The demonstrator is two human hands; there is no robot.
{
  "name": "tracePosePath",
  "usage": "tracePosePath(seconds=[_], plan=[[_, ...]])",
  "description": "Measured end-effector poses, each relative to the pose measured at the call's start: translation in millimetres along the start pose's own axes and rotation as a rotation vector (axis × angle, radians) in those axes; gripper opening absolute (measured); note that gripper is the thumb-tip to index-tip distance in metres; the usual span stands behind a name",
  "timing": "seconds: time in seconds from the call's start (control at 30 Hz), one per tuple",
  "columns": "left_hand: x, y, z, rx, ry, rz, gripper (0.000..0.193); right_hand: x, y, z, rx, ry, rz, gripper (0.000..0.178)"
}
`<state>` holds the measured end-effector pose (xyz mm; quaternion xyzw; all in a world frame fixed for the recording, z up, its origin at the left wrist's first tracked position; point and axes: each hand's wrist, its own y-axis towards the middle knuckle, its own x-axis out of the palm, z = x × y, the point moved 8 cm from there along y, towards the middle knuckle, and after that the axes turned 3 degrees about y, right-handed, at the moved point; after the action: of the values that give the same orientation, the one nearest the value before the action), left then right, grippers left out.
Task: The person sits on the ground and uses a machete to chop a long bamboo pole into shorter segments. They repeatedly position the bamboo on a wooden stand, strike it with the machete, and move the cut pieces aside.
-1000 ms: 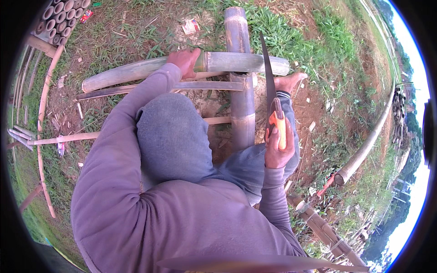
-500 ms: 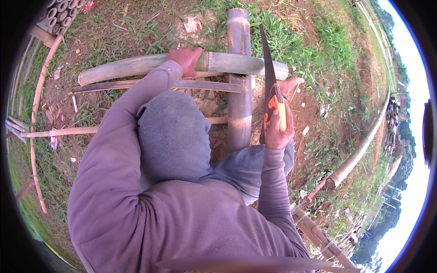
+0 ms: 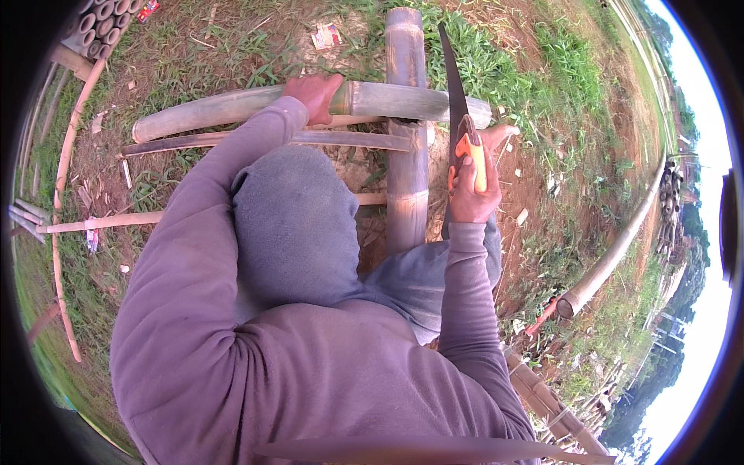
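Observation:
A thick pale-green bamboo pole (image 3: 209, 112) lies crosswise in front of me, resting over a thicker upright-running bamboo log (image 3: 407, 182). My left hand (image 3: 314, 97) is closed over the top of the pole, left of the log. In my right hand (image 3: 474, 200) is a handsaw (image 3: 457, 97), gripped by its orange handle. Its long dark blade points away from me and crosses the pole near the right end. Whether the teeth have cut into the bamboo cannot be made out. My bare foot (image 3: 500, 137) shows just beyond the handle.
A narrow split bamboo strip (image 3: 349, 139) lies just nearer than the pole. My bent knee (image 3: 294, 225) rises between my arms. Another bamboo pole (image 3: 604, 267) lies at right, near a red-orange tool (image 3: 542, 316). Cut bamboo (image 3: 105, 27) is stacked at far left.
My right hand has pushed the saw forward, away from me, along the blade's line. My left hand stays in its grip on the pole.

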<state>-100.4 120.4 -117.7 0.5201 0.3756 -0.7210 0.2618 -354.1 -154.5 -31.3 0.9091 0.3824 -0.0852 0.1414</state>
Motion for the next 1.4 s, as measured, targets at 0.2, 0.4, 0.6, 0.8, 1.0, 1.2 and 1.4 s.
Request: tracePosePath(seconds=[0.2, 0.4, 0.6, 0.8, 1.0, 1.2, 1.4], plan=[[5.5, -0.7, -5.2, -0.013, -0.011, -0.006, 0.067, -82.3, -133.1, -52.1, -0.029, -0.139, -0.039, 0.056], [8.9, 4.8, -1.0, 0.033, -0.032, 0.029, 0.067, -42.0, -61.1, -11.9, -0.053, -0.094, -0.008, 0.048], [6.7, 16.2, -11.6, 0.041, -0.05, -0.152, 0.075, -11.6, -16.6, 3.0, 0.073, 0.013, -0.084, 0.049], [3.9, 12.6, 19.0, 0.106, -0.004, 0.224, 0.079, -16.0, -20.1, 1.5, -0.064, -0.051, -0.095, 0.051], [11.6, 21.8, 20.4, 0.034, -0.023, 0.011, 0.081, -4.3, -21.1, -7.7, -0.028, -0.01, 0.007, 0.047], [5.8, 15.2, 16.9, 0.049, -0.032, 0.003, 0.075, -69.1, -145.1, -47.9, 0.013, -0.008, -0.025, 0.051], [5.6, 20.7, 22.6, 0.077, -0.051, 0.025, 0.074, -20.6, -49.7, 11.7, -0.077, 0.062, 0.068, 0.044]])
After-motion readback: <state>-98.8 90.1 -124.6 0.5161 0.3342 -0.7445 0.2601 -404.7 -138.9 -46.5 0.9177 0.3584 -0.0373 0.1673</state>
